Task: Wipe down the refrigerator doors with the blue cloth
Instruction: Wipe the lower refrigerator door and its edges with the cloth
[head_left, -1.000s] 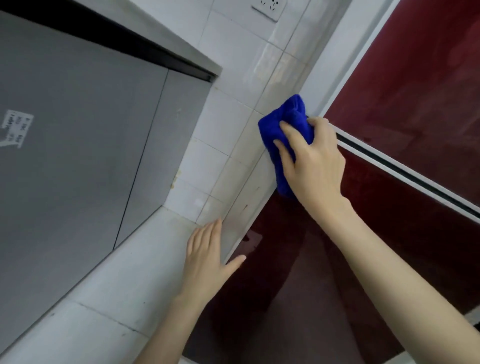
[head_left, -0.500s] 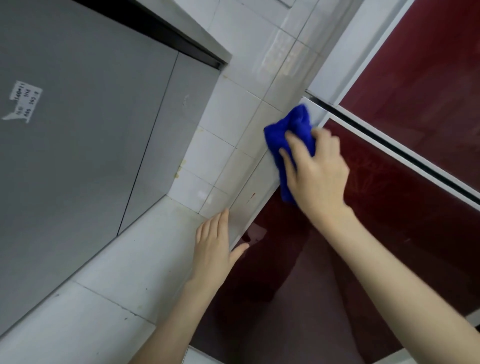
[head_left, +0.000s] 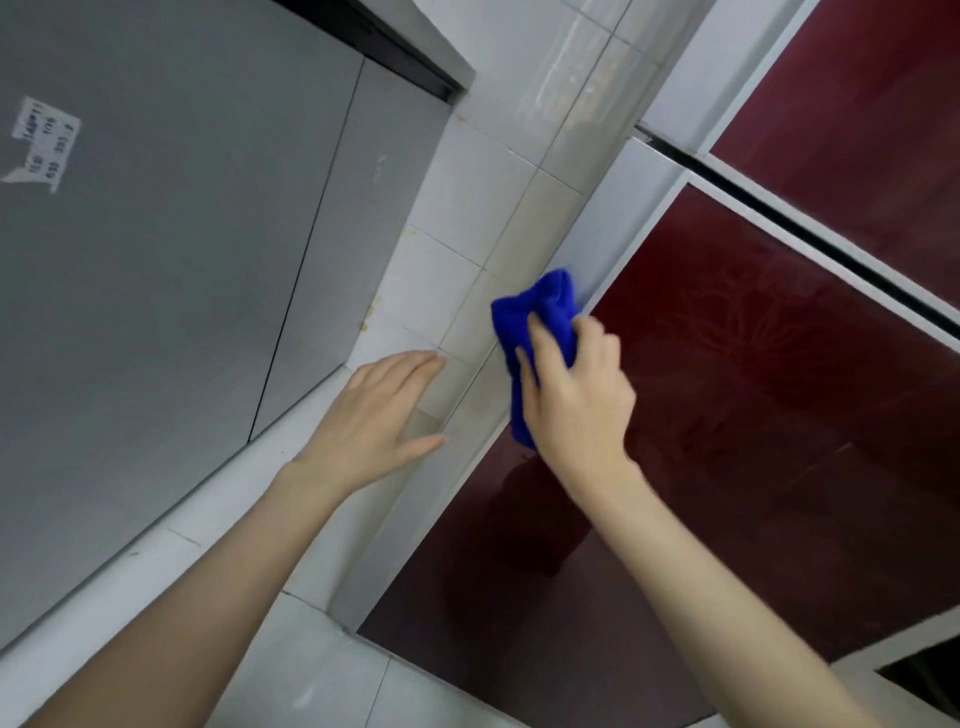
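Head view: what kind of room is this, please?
Probably a home kitchen: a dark red refrigerator door, white wall tiles and grey cabinet doors. The right hand holds a blue cloth.

The bunched blue cloth (head_left: 537, 317) sits mid-frame under my right hand (head_left: 576, 400), pressed against the glossy dark-red refrigerator door's (head_left: 727, 415) white left edge.

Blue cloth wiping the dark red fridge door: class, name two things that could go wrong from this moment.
1. The blue cloth is bunched under the right hand at the door's left edge, so much of the dark red door may go unwiped.
2. The left hand, spread open by the tiled wall, could leave fingerprints.
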